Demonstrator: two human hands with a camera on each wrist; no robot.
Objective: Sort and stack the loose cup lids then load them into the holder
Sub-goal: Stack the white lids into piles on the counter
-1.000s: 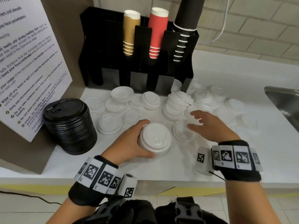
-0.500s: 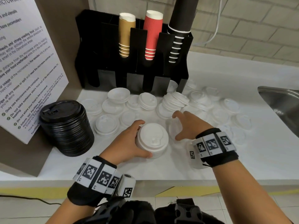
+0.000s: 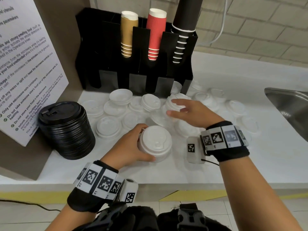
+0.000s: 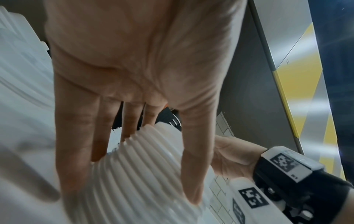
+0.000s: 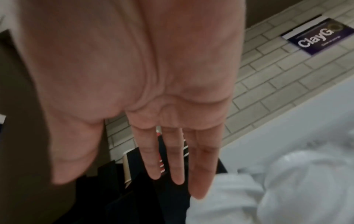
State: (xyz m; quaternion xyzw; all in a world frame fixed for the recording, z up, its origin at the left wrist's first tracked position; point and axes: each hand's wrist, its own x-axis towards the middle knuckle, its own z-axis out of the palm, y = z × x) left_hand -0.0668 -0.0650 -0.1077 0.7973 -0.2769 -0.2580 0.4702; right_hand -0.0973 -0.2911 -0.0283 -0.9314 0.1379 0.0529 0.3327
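My left hand (image 3: pixel 131 145) grips a stack of white lids (image 3: pixel 155 142) near the counter's front; in the left wrist view its fingers (image 4: pixel 78 151) and thumb wrap the ribbed stack (image 4: pixel 138 166). My right hand (image 3: pixel 186 110) hovers with straight fingers above a leaning pile of white lids (image 3: pixel 176 100) just beyond it, holding nothing; in the right wrist view the fingers (image 5: pixel 176 159) are stretched out. Loose white lids (image 3: pixel 108 127) lie scattered over the white counter. The black holder (image 3: pixel 106 47) stands at the back with gold, red and black cup stacks.
A tall stack of black lids (image 3: pixel 66 129) sits at the left beside a printed notice board (image 3: pixel 25 64). A steel sink (image 3: pixel 290 104) is at the right edge. More white lids (image 3: pixel 236 105) spread toward the sink. The counter's front edge (image 3: pixel 166 185) is close.
My right hand has lifted off the lids beside the held stack and reached farther back, over the leaning pile. My left hand keeps its hold on the stack.
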